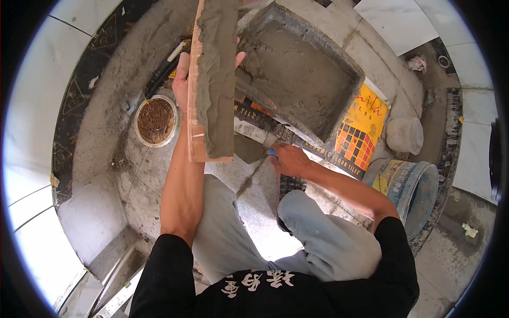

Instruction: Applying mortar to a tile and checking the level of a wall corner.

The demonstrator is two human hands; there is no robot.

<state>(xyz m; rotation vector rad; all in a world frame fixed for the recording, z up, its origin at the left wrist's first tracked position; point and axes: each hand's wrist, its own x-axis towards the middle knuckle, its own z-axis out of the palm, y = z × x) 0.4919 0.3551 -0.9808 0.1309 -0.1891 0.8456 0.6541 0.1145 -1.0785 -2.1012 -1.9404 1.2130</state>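
Note:
My left hand (pixel 182 84) grips a long narrow tile (pixel 194 116) from underneath, its fingertips showing at both edges. Thick wet grey mortar (pixel 218 85) covers most of the tile's upper face. Close to the tile's near end, my right hand (pixel 295 161) is closed around a trowel (pixel 249 149), with a bit of blue showing at the grip. The trowel blade points left, beside the tile's lower right edge; whether they touch I cannot tell. Beyond my right hand, a rectangular trough (pixel 347 66) holds more wet mortar.
Flattened yellow-and-black tile cartons (pixel 366 124) lie under the trough. At left stands a round tub (pixel 139 117) of thin brown pieces. A blue bucket (pixel 422 193) lies tipped at right, near a whitish container (pixel 404 135). White tiles (pixel 396 24) lie at the back right.

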